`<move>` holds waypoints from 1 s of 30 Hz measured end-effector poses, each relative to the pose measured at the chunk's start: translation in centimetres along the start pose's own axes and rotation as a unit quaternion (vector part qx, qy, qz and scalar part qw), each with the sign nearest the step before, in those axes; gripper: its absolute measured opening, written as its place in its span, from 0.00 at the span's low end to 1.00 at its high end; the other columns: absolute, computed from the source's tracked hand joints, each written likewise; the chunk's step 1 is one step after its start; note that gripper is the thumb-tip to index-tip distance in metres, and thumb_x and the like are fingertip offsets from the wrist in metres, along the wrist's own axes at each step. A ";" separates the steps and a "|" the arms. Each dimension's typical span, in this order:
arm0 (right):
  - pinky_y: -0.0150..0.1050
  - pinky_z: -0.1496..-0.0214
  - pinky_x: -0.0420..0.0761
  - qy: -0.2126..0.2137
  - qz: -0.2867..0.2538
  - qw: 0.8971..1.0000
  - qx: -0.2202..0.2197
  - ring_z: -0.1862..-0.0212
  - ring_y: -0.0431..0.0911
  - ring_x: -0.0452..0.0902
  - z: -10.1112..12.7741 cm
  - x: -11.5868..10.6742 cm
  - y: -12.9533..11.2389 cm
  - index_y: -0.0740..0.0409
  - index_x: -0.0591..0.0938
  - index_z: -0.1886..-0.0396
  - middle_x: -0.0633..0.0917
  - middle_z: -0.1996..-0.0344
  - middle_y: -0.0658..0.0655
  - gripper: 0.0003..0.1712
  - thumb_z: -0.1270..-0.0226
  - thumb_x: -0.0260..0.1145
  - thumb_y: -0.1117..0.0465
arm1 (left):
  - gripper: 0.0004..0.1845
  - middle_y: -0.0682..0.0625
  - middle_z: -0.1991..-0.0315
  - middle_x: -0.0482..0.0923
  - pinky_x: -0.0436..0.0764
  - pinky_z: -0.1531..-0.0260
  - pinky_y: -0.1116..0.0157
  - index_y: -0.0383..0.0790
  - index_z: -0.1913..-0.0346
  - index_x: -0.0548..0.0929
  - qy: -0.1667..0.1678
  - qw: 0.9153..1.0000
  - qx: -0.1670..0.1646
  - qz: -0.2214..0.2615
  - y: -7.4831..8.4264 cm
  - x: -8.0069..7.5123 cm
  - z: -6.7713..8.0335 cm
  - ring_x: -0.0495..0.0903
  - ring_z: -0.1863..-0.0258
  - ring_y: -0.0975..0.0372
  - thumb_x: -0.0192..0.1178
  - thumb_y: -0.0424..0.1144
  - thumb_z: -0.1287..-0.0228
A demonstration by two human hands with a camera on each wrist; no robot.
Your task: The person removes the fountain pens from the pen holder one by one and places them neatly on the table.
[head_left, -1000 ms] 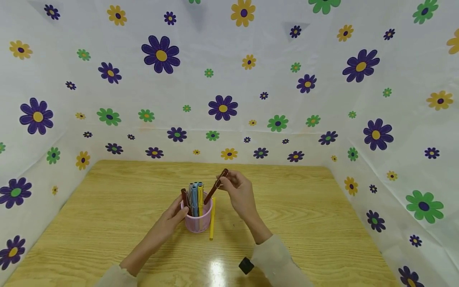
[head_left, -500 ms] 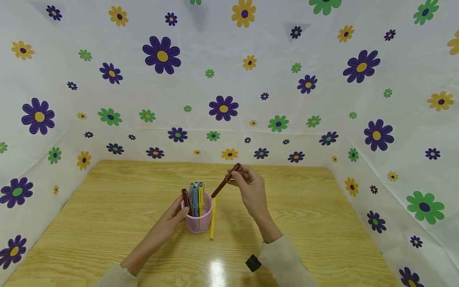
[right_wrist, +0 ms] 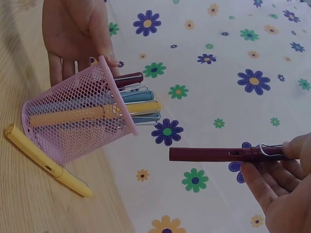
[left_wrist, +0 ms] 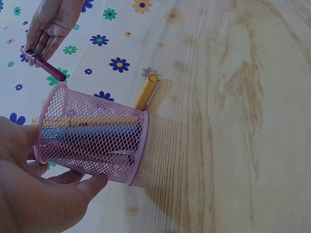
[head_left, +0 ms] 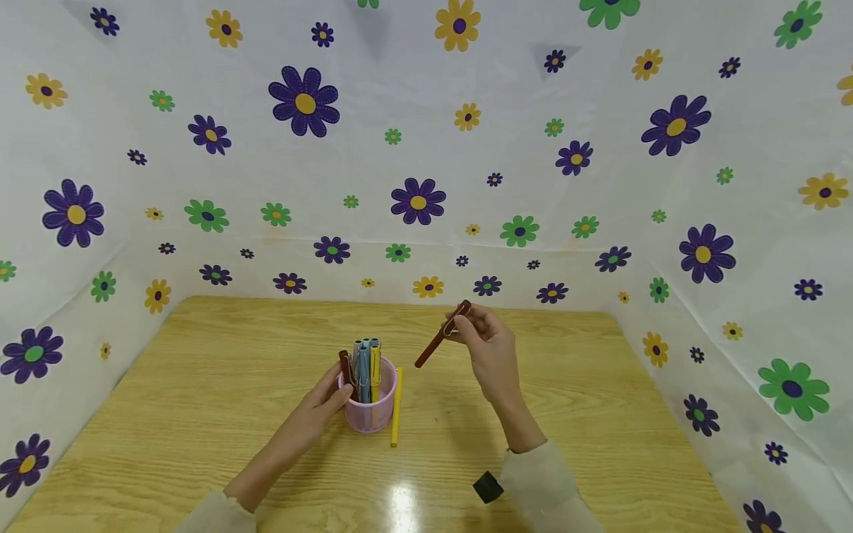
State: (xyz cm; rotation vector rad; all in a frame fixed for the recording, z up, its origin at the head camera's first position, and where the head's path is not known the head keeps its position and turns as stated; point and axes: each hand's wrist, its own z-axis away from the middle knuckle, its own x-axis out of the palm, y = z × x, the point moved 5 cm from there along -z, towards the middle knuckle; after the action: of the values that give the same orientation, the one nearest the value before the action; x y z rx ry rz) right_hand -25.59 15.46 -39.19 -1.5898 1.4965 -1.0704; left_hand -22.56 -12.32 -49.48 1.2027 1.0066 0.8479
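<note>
A dark red pen [head_left: 436,346] with a metal clip is pinched near its capped end by my right hand [head_left: 495,357], above the table and apart from the cup. My left hand [head_left: 325,398] grips the side of a pink mesh pen cup [right_wrist: 73,111], thumb near the rim. Inside stand another dark red pen [right_wrist: 129,79], blue pens [head_left: 363,370], a yellow pen [head_left: 375,366] and greyish ones. On the tabletop, just right of the cup, lies a second yellow pen [head_left: 396,407], also visible in the right wrist view.
The wooden table [head_left: 266,355] meets white flower-patterned sheeting [head_left: 373,163] at the back and both sides. A small black block [head_left: 489,487] sits by the right sleeve [head_left: 543,477].
My right hand has drawn the dark red pen up out of the cup and carried it to the right. The left hand keeps its grip on the cup.
</note>
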 end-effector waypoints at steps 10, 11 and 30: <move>0.46 0.50 0.88 0.017 0.016 1.000 0.003 0.55 0.50 0.88 0.2 -1.8 -0.4 0.72 0.81 0.47 0.86 0.53 0.69 0.12 0.23 0.63 0.67 | 0.37 0.35 0.19 0.49 0.59 0.25 0.44 0.46 0.15 0.47 0.001 1.000 -0.003 0.000 0.0 -0.1 0.0 0.52 0.21 0.44 0.48 0.52 0.17; 0.46 0.50 0.88 0.018 0.017 1.000 0.004 0.56 0.49 0.88 0.3 -2.0 -0.3 0.72 0.81 0.47 0.86 0.53 0.70 0.12 0.23 0.63 0.67 | 0.37 0.35 0.19 0.49 0.59 0.25 0.44 0.46 0.15 0.47 0.000 1.000 -0.003 0.002 0.0 0.0 0.0 0.52 0.21 0.44 0.48 0.52 0.17; 0.46 0.50 0.89 0.021 0.031 0.997 0.061 0.58 0.50 0.88 1.1 -3.5 1.5 0.71 0.81 0.48 0.87 0.55 0.64 0.11 0.23 0.63 0.68 | 0.37 0.34 0.19 0.48 0.55 0.24 0.40 0.45 0.15 0.47 0.010 1.000 -0.003 -0.005 0.2 -0.2 0.3 0.49 0.21 0.42 0.48 0.51 0.16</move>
State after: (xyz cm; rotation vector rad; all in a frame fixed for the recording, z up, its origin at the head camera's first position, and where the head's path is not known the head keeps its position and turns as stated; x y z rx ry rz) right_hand -25.20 18.74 -41.39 -1.4369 1.4686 -1.1443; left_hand -22.39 -12.53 -49.19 1.1849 1.0247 0.8566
